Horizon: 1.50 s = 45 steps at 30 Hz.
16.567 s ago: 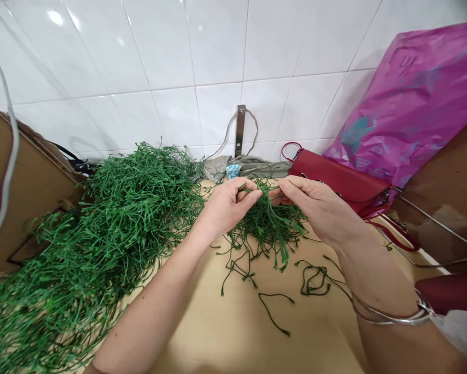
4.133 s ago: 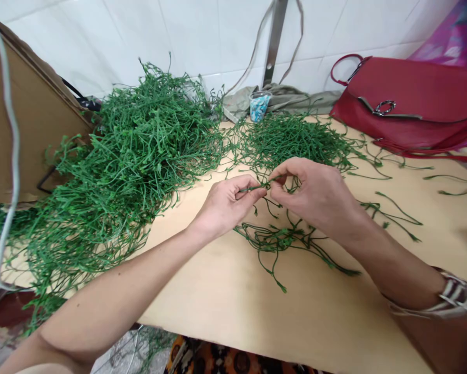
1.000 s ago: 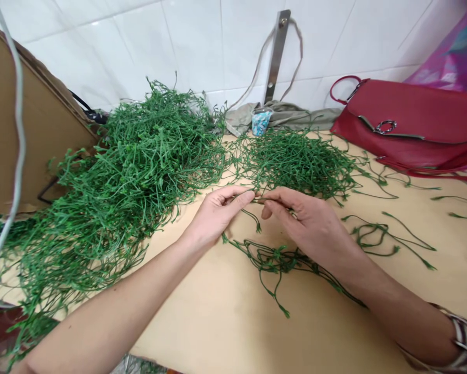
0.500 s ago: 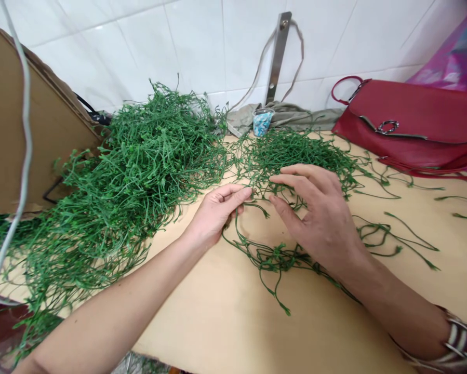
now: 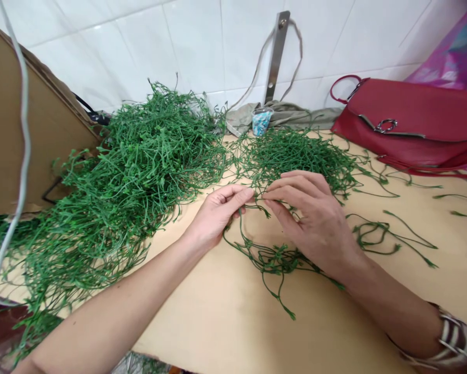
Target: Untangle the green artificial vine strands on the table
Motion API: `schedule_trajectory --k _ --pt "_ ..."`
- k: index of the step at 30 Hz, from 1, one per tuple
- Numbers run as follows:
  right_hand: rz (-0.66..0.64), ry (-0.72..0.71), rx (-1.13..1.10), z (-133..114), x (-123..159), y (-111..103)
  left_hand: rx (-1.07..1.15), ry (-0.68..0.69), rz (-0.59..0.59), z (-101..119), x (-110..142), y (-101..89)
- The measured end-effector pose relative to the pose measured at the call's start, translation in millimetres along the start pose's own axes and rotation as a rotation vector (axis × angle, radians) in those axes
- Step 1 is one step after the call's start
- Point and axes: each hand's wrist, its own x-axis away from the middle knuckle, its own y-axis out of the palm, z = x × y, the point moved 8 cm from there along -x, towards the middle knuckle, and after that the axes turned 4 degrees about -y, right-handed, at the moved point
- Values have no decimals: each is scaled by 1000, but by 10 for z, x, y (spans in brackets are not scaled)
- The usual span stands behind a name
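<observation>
My left hand [image 5: 222,212] is closed, thumb against forefinger, pinching thin green artificial stems; one short end [image 5: 261,209] pokes out below its fingertips and others trail down from the palm. Just to the right, my right hand [image 5: 311,218] has its thumb and forefinger tips together at the end of the same stem, with the other fingers loosely extended. What lies between those fingertips is mostly covered. Under the hands a loose cluster of green stems [image 5: 276,257] lies on the table [image 5: 217,311]. Behind them spreads a smaller heap of stems [image 5: 303,156].
A large heap of green stems [image 5: 151,150] fills the left side beside a cardboard box [image 5: 30,130] and a white cable [image 5: 25,130]. A plastic cup [image 5: 261,122] of blue and white bits stands by the tiled wall. At right sits a red handbag [image 5: 420,111]. More stems [image 5: 377,234] lie right.
Half a second ago my right hand was open and apart from the left; it has moved back left and its fingertips have closed in. Earlier, the stem cluster in front was smaller and scattered.
</observation>
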Motion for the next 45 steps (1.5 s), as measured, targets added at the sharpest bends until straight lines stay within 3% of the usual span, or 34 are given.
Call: schedule_trajectory --k 6,11,16,20,25,30,33,36,41,45 --pt "-27 236 -258 158 34 67 -102 77 35 58 -20 -42" --pt "-56 403 -364 266 63 66 -487 369 -4 327 76 45" --pt "-113 490 -412 317 67 66 -688 418 -16 330 93 73" --pt "-139 472 -377 293 63 88 -658 518 2 351 114 57" --pt "-173 368 -327 168 19 145 -798 511 56 394 165 87" --pt "-237 483 -313 170 79 243 -993 673 61 499 283 220" --pt "-230 466 -279 154 100 266 -1069 730 64 494 309 249" --pt "-225 434 -242 114 93 269 -1137 735 77 467 304 254" --pt "-290 597 -299 152 148 333 -1178 714 87 449 303 283" --pt "-354 521 -303 94 138 354 -1205 654 82 365 207 258"
